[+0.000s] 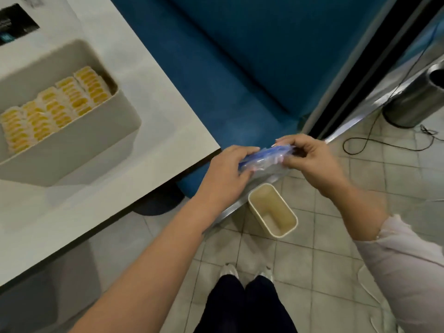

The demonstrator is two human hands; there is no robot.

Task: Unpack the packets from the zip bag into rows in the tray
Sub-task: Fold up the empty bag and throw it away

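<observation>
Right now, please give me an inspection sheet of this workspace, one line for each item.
Surface: white table, the tray on it.
Job's things: tray holds rows of yellow packets; zip bag held off the table.
Clutter: beige bin on floor.
Hands: left hand and right hand both grip the zip bag.
Cables: black cable looped on tiles.
Surroundings: blue seat, steel bin.
</observation>
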